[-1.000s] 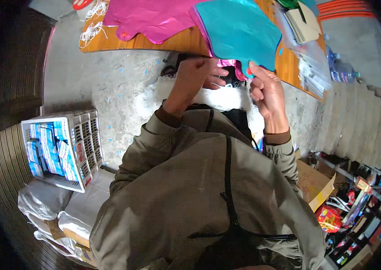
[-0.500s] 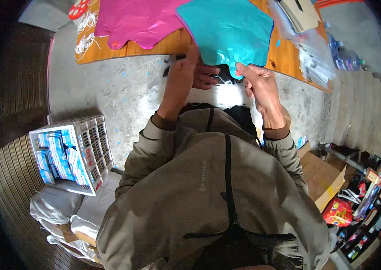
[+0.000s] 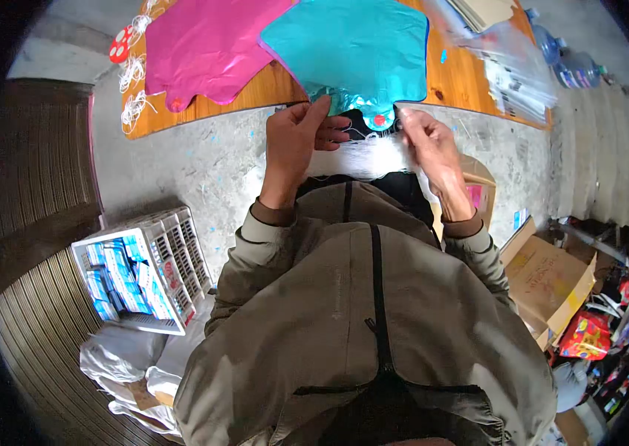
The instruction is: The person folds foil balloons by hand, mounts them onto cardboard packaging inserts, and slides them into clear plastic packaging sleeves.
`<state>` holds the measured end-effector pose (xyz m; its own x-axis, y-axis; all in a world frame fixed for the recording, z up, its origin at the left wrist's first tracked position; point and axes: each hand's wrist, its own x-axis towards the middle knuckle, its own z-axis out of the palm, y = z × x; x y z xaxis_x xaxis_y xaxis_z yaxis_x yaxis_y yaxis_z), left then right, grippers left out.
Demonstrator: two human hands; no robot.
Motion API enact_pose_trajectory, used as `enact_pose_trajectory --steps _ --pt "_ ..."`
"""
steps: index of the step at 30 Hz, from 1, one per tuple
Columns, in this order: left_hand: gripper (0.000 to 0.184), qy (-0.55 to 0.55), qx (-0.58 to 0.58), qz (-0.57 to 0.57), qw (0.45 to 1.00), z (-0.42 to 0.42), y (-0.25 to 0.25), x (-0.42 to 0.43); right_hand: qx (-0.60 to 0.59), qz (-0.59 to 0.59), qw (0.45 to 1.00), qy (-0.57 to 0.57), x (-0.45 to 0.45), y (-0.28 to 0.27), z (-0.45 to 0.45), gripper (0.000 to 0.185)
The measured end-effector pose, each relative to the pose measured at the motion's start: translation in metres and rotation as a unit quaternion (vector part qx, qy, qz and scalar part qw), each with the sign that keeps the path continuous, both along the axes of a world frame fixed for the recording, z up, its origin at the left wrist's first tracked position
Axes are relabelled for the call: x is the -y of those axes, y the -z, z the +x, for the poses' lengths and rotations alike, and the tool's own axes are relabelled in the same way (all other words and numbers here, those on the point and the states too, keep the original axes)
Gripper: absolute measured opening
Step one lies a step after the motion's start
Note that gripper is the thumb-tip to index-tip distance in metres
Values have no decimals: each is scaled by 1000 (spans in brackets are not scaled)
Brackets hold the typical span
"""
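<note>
White threads [image 3: 355,157] lie nearest, at twelve o'clock. Beyond them, the left hand [image 3: 290,145] has half-bent fingers, its thumb by the lower edge of the teal foil balloon [image 3: 351,48]; the right hand [image 3: 435,145] has thumb and forefinger close together, beside the red-dotted tab [image 3: 380,121]. Whether either grips something, I cannot tell. The flat balloon lies at twelve on the wooden table [image 3: 442,85]; it is probably light, slippery, easily creased, best pinched at the tab. The pink foil balloon [image 3: 206,56], at eleven, partly under it, could catch.
</note>
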<state>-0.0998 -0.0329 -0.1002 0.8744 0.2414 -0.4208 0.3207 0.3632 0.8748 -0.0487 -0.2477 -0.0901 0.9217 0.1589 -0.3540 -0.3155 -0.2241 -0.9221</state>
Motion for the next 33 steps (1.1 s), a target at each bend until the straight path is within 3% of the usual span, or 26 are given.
enact_pose_trajectory --steps 3,6,12,15,18,22,25,28,31,33 --pt "40 11 -12 10 1000 0 0 0 -44 31 995 -80 -8 -3 4 39" --pt "38 -4 3 20 1000 -1 -1 0 19 11 998 -63 -17 18 7 43" --pt "35 63 -11 67 996 9 -15 8 46 33 998 -6 -7 3 -7 45" --pt "35 102 -32 71 992 22 -24 15 -10 119 993 19 5 2 -3 41" --pt "35 153 -49 93 983 31 -31 2 -50 128 990 27 2 -8 5 38" --pt "35 152 -57 232 959 37 -58 -18 -43 153 987 8 -5 -10 9 35" --pt "34 144 -20 367 919 53 -65 -43 -43 157 987 2 -7 -5 10 33" --pt "33 87 56 582 806 82 -86 -50 -42 146 988 -2 -8 -5 10 33" --pt "38 38 160 713 681 122 -68 -67 -36 144 989 -7 -10 -7 11 33" --pt "39 82 123 693 705 143 -63 -72 -26 133 991 -9 -12 -3 10 33"
